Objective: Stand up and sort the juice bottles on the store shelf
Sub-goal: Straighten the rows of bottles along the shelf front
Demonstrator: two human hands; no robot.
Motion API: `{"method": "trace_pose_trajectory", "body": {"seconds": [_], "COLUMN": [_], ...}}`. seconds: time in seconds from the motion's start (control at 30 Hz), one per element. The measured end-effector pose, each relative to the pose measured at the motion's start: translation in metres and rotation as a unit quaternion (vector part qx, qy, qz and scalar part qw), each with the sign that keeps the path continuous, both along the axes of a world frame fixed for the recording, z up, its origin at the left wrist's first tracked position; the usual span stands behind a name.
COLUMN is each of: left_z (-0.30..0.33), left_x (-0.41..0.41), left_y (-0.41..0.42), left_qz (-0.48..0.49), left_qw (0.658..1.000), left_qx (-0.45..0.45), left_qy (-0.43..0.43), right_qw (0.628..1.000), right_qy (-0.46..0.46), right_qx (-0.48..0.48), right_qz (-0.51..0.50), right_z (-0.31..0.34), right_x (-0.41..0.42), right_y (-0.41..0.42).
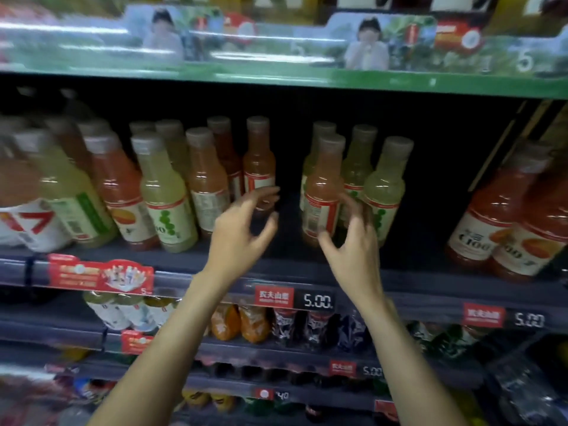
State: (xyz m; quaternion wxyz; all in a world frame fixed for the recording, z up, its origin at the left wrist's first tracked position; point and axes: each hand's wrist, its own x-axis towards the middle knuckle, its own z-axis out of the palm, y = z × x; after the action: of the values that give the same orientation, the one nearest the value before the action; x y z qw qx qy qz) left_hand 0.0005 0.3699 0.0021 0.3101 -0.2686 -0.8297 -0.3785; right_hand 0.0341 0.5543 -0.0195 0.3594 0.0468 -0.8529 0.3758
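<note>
Hands at centre frame, fingers spread, empty: right hand (353, 241) nearest upright orange bottle (322, 192); left hand (242, 232) beside another orange bottle (259, 162).

- Red brand tag (274, 295) on the shelf's front rail, centre — "农夫山泉".
- Price display (317, 301) just right of it — "5.00".
- Second price display (529, 320) toward the rail's right end — "5.00".
- Large orange bottle (475, 229) at the shelf's right end — "C100"; other labels blurred.
</note>
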Motion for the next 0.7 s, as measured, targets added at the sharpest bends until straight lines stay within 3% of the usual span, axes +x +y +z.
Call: {"method": "trace_pose_trajectory", "body": {"seconds": [0.1, 0.23, 0.3, 0.53, 0.7], "left_z": [-0.007, -0.012, -0.019, -0.029, -0.032], "left_x": [-0.015, -0.022, -0.024, -0.025, -0.022], "left_y": [-0.005, -0.022, -0.037, -0.066, -0.062], "left_qz": [0.023, 0.178, 0.212, 0.168, 0.16], "left_qw": [0.999, 0.984, 0.977, 0.984, 0.987], "left_qx": [-0.017, -0.004, 0.015, 0.055, 0.011], "left_qy": [-0.045, 0.026, 0.026, 0.017, -0.007], "right_qw": [0.998, 0.988, 0.986, 0.974, 0.981], "right_qy": [-0.018, -0.056, -0.067, -0.062, -0.086], "right_qx": [-0.048, -0.138, -0.144, -0.213, -0.172], "right_qz": [-0.033, -0.036, -0.049, 0.031, 0.04], "right_z": [-0.004, -0.006, -0.006, 0.006, 0.012], "right_x": [-0.029, -0.052, -0.059, -0.051, -0.068], "right_y": [-0.011, -0.021, -0.021, -0.049, -0.082]}}
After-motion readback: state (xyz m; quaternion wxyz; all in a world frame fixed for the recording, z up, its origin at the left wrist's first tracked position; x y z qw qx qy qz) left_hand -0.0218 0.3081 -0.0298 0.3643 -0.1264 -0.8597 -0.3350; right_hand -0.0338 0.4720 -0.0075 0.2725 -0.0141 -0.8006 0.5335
